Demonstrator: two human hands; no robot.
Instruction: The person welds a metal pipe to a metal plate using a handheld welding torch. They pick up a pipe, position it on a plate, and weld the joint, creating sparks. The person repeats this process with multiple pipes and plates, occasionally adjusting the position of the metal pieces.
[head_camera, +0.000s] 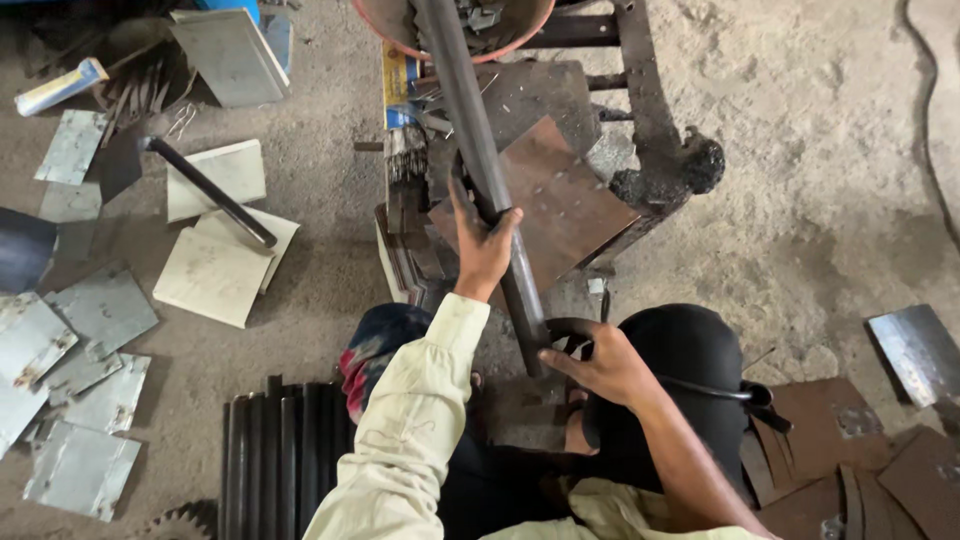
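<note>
Head view: the left hand wraps the long steel pipe mid-length above the rusty plate; the right hand grips its near end. It looks heavy, rigid and smooth, best held two-handed.

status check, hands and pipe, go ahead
Left hand gripping the dark pipe mid-length. Right hand at its near end. Rusty plate beneath; nothing blocking.

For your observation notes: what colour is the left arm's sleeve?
Pale yellow sleeve, seen in the head view.
</note>
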